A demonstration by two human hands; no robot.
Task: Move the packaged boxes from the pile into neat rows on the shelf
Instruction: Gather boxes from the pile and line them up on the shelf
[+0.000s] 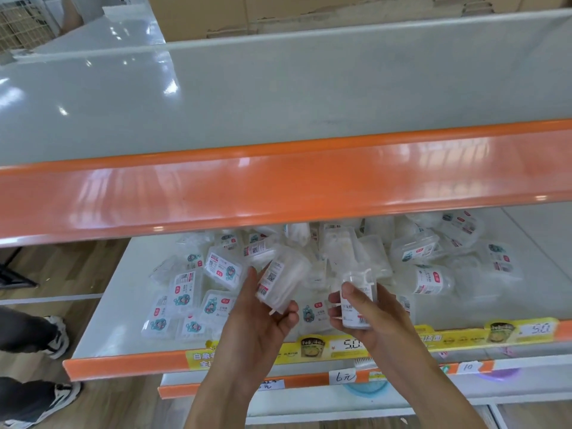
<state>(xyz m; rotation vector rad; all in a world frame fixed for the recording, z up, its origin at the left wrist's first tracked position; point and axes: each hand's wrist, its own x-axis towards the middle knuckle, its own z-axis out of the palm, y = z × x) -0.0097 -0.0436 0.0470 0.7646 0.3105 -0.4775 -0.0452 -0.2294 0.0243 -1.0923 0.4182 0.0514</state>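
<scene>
A loose pile of clear plastic packaged boxes (346, 255) with white labels lies on the white middle shelf (123, 320), under the orange rail of the upper shelf. A few flat boxes (185, 292) lie side by side at the pile's left. My left hand (257, 329) grips a clear round box (283, 278), tilted, above the shelf's front. My right hand (368, 314) grips a second clear round box (357, 301), upright, with a floss pick sticking out at its top.
The upper shelf (278, 97) is a bare grey-white board with an orange front rail (278, 187). Yellow price strips (349, 345) run along the middle shelf's front edge. Lower shelves sit below. Another person's legs and shoes (40, 335) stand at the left on the wooden floor.
</scene>
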